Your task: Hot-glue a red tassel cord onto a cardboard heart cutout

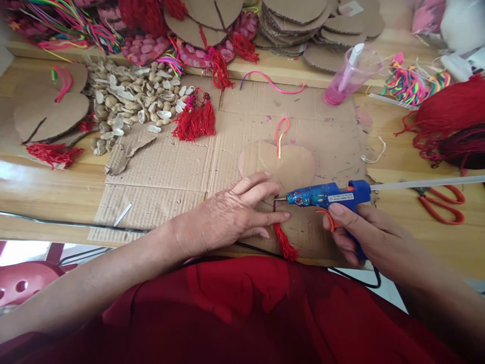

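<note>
Left hand (pixel 223 215): half-spread, pressing beside the cord (pixel 275 206) of red tassel (pixel 286 243), on heart-shaped cardboard (pixel 257 157) before us. Right hand (pixel 373 230): wrapped round glue gun (pixel 312 195). Care: we best keep nozzle (pixel 281 198) off skin.

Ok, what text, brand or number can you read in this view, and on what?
None legible.
White label on the blue glue gun: printed lines, too small and blurred to read.
White sticker on the stacked cardboard: no readable text.
</note>
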A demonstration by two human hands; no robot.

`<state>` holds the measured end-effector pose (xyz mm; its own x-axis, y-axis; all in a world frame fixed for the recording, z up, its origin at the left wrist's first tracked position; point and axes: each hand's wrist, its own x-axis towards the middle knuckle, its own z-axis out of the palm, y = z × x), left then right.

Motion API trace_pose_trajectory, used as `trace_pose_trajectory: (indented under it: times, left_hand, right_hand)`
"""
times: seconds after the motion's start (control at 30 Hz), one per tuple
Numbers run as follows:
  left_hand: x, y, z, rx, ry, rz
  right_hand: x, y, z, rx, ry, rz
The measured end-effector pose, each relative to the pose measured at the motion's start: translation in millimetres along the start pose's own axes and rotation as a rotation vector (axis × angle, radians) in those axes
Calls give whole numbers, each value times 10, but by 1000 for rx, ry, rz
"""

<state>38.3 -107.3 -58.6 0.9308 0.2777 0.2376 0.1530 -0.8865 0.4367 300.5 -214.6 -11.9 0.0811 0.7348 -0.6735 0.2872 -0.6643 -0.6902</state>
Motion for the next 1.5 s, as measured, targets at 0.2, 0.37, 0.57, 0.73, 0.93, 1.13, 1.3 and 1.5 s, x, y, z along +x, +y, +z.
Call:
trace_pose_trajectory:
  times: [0.2,0.37,0.57,0.73,0.93,1.13,1.3,1.5]
  left_hand:
    - [10,6,-29,23,-37,-4]
    - [22,7,-39,-11,-36,1]
    - [19,3,-36,-15,-26,-7]
    - [13,2,-25,-27,-15,1]
    - [10,3,-12,-39,-12,-7]
    - [25,1,-22,-56,-25,1]
    - [21,2,-31,-60,-33,-8]
    - [24,7,-36,-52,-44,-18]
  right_hand:
    - [112,-6,-21,3,30,-68]
    - [98,63,-62,42,23,-146]
    - [20,145,-63,87,-35,-58]
    - [71,107,-35,94,21,-54]
    - [199,-31,-18,202,153,-120]
    - [133,-61,-106,325,248,-112]
    - [-19,38,-77,144,13,-7]
    - [-17,49,-17,105,-20,3]
